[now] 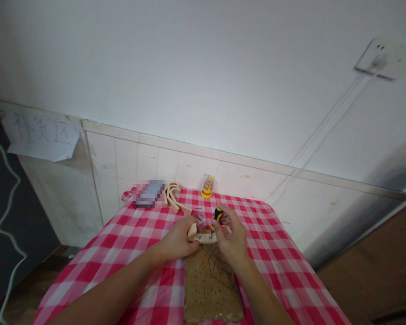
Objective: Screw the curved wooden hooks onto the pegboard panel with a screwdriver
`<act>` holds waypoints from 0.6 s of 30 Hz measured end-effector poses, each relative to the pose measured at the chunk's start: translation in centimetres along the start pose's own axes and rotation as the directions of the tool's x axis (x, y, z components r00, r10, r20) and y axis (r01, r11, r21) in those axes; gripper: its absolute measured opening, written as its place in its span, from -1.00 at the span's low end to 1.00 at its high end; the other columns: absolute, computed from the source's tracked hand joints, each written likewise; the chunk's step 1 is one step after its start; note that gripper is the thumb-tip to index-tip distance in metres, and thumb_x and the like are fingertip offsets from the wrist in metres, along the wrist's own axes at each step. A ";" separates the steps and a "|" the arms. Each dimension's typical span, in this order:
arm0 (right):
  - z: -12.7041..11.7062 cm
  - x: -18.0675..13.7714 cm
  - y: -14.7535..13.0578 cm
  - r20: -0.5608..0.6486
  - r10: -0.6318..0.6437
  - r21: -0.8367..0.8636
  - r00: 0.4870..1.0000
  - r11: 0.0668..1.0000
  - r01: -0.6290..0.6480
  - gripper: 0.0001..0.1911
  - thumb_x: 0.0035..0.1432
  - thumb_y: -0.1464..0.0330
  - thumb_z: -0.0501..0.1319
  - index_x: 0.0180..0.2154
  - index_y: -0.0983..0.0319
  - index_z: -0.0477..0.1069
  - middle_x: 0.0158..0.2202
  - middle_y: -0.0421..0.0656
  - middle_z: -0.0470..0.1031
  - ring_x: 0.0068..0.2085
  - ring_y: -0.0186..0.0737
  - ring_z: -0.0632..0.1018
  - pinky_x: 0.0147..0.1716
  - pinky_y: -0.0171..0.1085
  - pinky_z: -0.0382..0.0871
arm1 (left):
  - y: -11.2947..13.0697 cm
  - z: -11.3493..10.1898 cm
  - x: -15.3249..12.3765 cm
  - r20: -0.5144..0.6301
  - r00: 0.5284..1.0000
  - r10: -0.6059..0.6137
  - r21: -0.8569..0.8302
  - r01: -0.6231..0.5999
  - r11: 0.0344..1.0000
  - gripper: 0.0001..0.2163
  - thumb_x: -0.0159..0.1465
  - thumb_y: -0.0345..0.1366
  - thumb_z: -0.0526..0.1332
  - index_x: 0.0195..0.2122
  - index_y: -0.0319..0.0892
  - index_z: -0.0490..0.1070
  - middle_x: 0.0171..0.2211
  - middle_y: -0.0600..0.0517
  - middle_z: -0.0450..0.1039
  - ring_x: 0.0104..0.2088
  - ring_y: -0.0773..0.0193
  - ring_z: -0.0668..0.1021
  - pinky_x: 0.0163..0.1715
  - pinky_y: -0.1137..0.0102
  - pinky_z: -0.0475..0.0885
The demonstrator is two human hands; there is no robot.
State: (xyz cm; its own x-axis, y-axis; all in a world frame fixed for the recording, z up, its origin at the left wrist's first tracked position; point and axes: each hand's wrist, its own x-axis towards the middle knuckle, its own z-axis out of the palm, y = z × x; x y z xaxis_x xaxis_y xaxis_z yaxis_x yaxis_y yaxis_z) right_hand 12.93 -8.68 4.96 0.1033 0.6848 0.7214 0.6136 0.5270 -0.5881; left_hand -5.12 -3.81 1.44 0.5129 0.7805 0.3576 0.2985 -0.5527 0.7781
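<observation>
My right hand (232,234) is closed around a small black and yellow screwdriver (217,216), held upright with its tip down on a light curved wooden piece (203,236). My left hand (180,238) grips the left end of that wooden piece, holding it against the top edge of a brown perforated board (209,286). A few small screws (198,215) lie just behind the hands on the red and white checked tablecloth (277,266).
More curved wooden pieces (174,196) lie at the table's back edge beside a blurred grey object (149,193). A small yellow container (207,186) stands against the white panelled wall. A wall socket (380,58) with cables is upper right. Wooden floor lies right of the table.
</observation>
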 end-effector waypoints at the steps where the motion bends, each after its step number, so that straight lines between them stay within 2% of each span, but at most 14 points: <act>1: 0.0 0.0 0.0 -0.002 -0.003 0.001 1.000 1.000 0.003 -0.62 0.21 0.44 0.25 0.08 0.15 0.45 -0.20 -0.12 0.63 -0.28 -0.19 0.63 -0.23 -0.20 0.59 | 0.0 0.0 0.0 -0.001 1.000 -0.007 -0.005 0.007 1.000 -0.81 -0.07 -0.49 0.22 -0.41 -0.15 0.32 -0.40 0.08 0.37 -0.39 0.24 0.42 -0.40 0.42 0.24; 10: 0.0 0.0 0.1 -0.006 -0.010 -0.008 1.000 1.000 0.010 -0.62 0.21 0.44 0.26 0.08 0.16 0.45 -0.17 -0.10 0.62 -0.26 -0.18 0.62 -0.22 -0.20 0.59 | -0.3 0.2 0.0 -0.012 1.000 -0.011 0.008 0.011 1.000 -0.80 -0.07 -0.48 0.22 -0.39 -0.16 0.35 -0.40 0.06 0.39 -0.39 0.24 0.42 -0.40 0.43 0.24; 18: -0.1 -0.1 0.3 0.011 -0.071 -0.037 0.997 0.997 0.072 -0.60 0.23 0.45 0.23 0.11 0.15 0.42 -0.14 -0.10 0.61 -0.23 -0.19 0.63 -0.19 -0.20 0.59 | -0.3 0.2 0.0 -0.018 1.000 -0.008 0.006 0.008 1.000 -0.81 -0.07 -0.48 0.22 -0.40 -0.16 0.33 -0.40 0.06 0.40 -0.39 0.23 0.43 -0.40 0.42 0.25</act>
State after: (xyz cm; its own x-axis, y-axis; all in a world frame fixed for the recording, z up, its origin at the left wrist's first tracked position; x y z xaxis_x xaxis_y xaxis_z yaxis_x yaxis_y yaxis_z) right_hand 13.17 -8.66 4.70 0.0509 0.6509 0.7575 0.6478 0.5558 -0.5211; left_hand -5.05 -3.68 1.17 0.4961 0.7898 0.3607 0.3071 -0.5482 0.7779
